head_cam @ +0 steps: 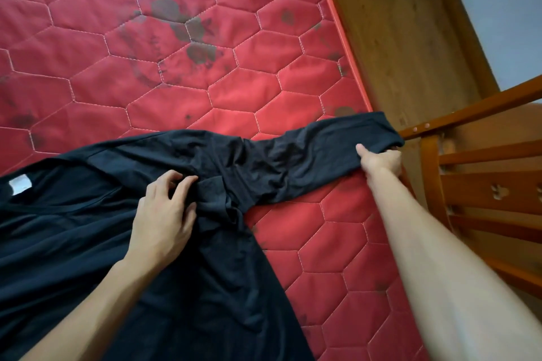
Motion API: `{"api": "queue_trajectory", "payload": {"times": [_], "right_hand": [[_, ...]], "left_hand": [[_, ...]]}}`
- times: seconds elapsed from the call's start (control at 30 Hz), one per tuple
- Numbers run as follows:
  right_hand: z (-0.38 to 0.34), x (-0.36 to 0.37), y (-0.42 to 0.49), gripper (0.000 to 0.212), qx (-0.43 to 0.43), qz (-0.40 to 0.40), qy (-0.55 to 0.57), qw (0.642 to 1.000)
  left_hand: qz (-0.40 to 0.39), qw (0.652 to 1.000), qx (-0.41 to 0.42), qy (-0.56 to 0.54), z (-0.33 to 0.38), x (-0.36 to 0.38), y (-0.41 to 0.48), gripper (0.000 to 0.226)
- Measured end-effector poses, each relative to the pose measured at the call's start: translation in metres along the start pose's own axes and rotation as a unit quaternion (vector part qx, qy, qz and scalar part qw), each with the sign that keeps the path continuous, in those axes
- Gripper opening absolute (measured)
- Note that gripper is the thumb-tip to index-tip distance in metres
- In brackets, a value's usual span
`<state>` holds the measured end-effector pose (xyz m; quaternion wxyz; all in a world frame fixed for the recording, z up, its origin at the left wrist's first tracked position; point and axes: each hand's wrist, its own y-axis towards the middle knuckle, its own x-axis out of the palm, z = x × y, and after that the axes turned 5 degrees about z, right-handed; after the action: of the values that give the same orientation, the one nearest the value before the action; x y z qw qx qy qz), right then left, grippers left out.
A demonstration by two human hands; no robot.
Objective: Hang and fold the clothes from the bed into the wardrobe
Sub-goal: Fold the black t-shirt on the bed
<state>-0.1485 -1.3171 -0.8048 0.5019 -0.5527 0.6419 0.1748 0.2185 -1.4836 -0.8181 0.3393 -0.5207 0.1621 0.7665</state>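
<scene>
In the head view a black shirt [88, 228] lies on the red mattress [146, 53], its sleeve [316, 149] stretched rightward toward the wooden chair [484, 190]. The right hand [381, 161] grips the cuff end; the left hand [164, 211] clutches bunched cloth at the sleeve's root — so the sleeve's long axis runs hand to hand, likely ready to fold in over the body

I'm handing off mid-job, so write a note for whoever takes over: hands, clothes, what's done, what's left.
Left hand: pinches bunched fabric of the black shirt near the shoulder.
Right hand: grips the end of the sleeve, stretched out toward the edge of the mattress.
Done: shirt lies spread on the mattress, sleeve drawn out straight.
Left: fold the sleeve in, finish folding or hang it, then put it in the wardrobe, which is out of view.
</scene>
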Motion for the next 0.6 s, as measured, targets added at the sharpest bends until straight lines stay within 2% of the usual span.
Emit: {"api": "queue_trajectory", "payload": {"times": [0.1,0.17,0.2,0.27,0.37,0.43,0.53,0.6], "right_hand": [[0.002,-0.006,0.011,0.036,-0.046,-0.034,0.061,0.997],[-0.007,-0.015,-0.004,0.01,-0.077,-0.055,0.159,0.983],[-0.014,-0.021,-0.016,0.005,-0.076,-0.077,0.238,0.965],[-0.028,-0.034,-0.049,0.006,-0.085,-0.129,0.378,0.913],[-0.037,-0.051,-0.124,0.008,-0.182,-0.197,0.412,0.871],[-0.035,-0.051,-0.186,0.017,-0.273,-0.242,0.368,0.855],[-0.017,-0.027,-0.271,0.033,-0.369,-0.316,0.276,0.829],[0.002,-0.007,-0.318,0.03,-0.431,-0.344,0.222,0.804]], "left_hand": [[0.012,0.998,-0.037,-0.056,0.004,0.001,0.001,0.048],[0.021,0.993,-0.05,-0.102,0.006,0.0,-0.002,0.042],[0.022,0.99,-0.056,-0.127,0.008,-0.003,-0.004,0.041],[0.039,0.981,-0.079,-0.176,0.011,-0.01,-0.01,0.041],[0.106,0.951,-0.131,-0.259,0.026,-0.03,-0.018,0.033],[0.104,0.892,-0.187,-0.398,0.046,-0.057,-0.023,0.035],[0.034,0.766,-0.221,-0.603,0.069,-0.099,-0.024,0.052],[0.048,0.729,-0.234,-0.641,0.069,-0.118,-0.027,0.052]]}}
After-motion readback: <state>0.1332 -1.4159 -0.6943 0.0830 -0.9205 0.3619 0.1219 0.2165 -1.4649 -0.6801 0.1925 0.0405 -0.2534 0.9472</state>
